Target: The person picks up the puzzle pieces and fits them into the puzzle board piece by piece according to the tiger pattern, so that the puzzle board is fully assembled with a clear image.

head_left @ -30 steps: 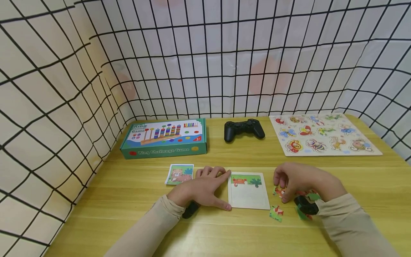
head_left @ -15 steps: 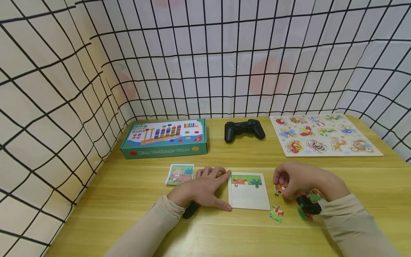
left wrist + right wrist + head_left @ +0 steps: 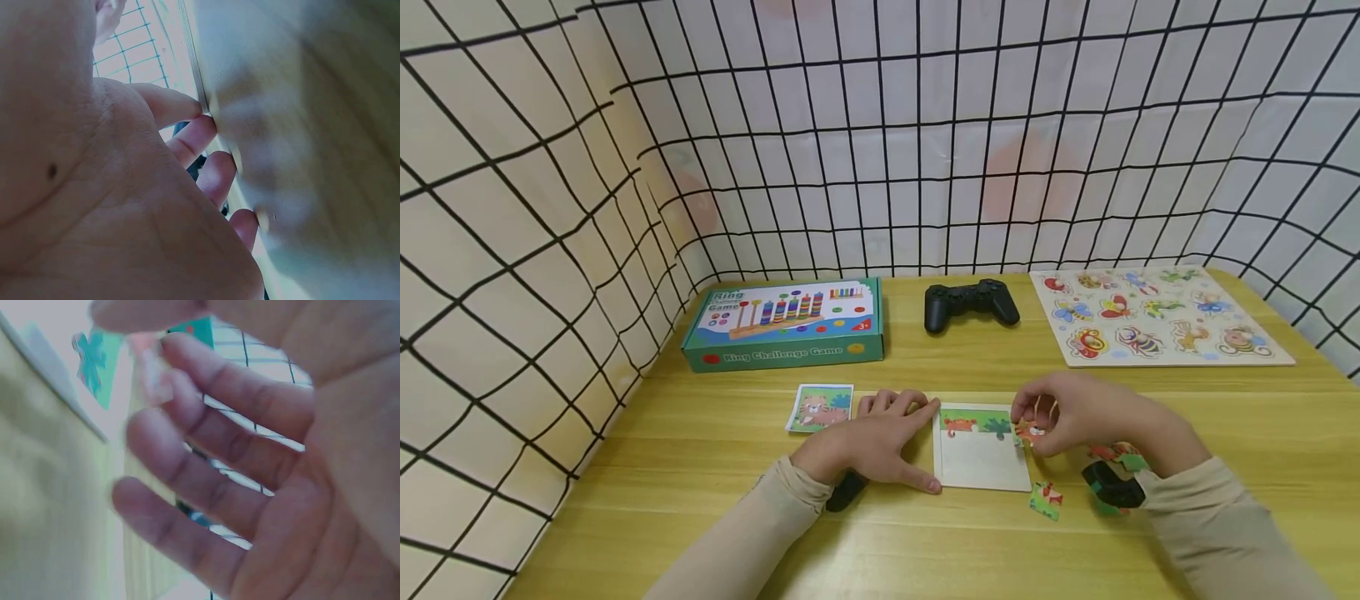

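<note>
My left hand (image 3: 880,442) lies spread at the left side of a square puzzle board (image 3: 981,462), index fingertip at its upper corner and thumb at its lower one. In the left wrist view its fingertips (image 3: 219,175) rest on the tabletop. Along the board's top row sit joined puzzle pieces (image 3: 997,421) showing orange ears and a green bush. My right hand (image 3: 1075,412) pinches an orange and green puzzle piece (image 3: 1028,432) between thumb and fingers, right at the board's right edge. In the right wrist view the remaining fingers are extended.
A loose puzzle piece (image 3: 1046,500) lies below the board's right corner; several more pieces (image 3: 1122,455) lie partly under the right wrist. A tiger picture card (image 3: 820,407) is beyond the left wrist. Behind are a ring game box (image 3: 786,325), a game controller (image 3: 971,305) and an insect board (image 3: 1157,317).
My right hand has moved left with the pinched puzzle piece, from the loose pieces to the board's right edge. The left hand has stayed in place.
</note>
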Available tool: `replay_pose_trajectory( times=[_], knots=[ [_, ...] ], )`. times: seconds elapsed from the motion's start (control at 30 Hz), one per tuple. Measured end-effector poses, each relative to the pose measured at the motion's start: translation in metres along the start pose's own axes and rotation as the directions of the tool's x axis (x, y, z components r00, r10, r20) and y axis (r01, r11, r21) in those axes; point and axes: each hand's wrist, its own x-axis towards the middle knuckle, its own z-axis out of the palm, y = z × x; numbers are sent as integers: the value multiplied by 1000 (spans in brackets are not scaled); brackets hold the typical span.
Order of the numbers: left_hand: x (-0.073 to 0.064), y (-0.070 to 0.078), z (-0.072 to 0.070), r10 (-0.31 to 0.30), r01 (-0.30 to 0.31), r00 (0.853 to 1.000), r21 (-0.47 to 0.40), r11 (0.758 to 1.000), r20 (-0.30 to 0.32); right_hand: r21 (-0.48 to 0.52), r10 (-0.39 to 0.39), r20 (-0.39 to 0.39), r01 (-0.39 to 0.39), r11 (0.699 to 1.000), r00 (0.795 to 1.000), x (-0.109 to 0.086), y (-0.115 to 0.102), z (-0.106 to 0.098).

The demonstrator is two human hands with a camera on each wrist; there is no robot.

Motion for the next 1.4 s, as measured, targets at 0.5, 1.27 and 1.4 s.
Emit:
replay_pose_trajectory(
  times=[0.5,1.27,1.4],
  knots=[
    [1,0,1,-17,17,1000,20,1000,-1,6,-97,-60,97,995,993,29,-18,40],
    [1,0,0,1,-1,1000,28,1000,-5,-9,-59,-119,58,998,991,44,-19,59],
    [1,0,1,1,-1,1000,27,1000,-5,-6,-53,-113,52,999,992,44,-20,59]
  ],
)
